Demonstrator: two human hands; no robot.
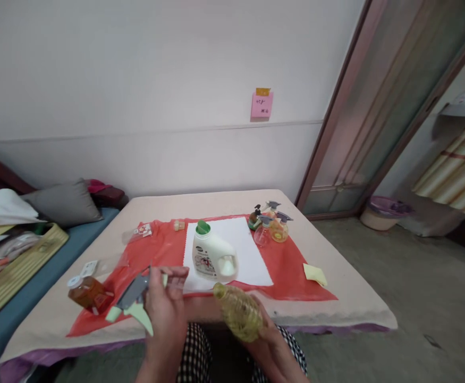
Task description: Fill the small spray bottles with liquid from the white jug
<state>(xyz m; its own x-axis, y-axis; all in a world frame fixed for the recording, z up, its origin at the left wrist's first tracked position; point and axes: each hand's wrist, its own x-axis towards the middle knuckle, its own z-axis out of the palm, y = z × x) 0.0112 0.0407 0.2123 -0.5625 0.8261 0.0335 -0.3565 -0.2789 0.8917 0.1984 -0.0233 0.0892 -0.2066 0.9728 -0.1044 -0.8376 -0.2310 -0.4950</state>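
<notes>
My left hand grips a grey spray head with a pale green trigger and a clear dip tube, held over the table's near edge. My right hand holds a small yellow ribbed bottle by its lower part, mouth tilted toward the spray head, a little apart from it. Just beyond them a white detergent jug with a green cap stands on a white sheet laid over a red cloth.
An amber bottle lies at the left on the red cloth. Three small spray bottles stand at the far right of it. A yellow sticky note lies near the right edge. A bed with pillows is at the left.
</notes>
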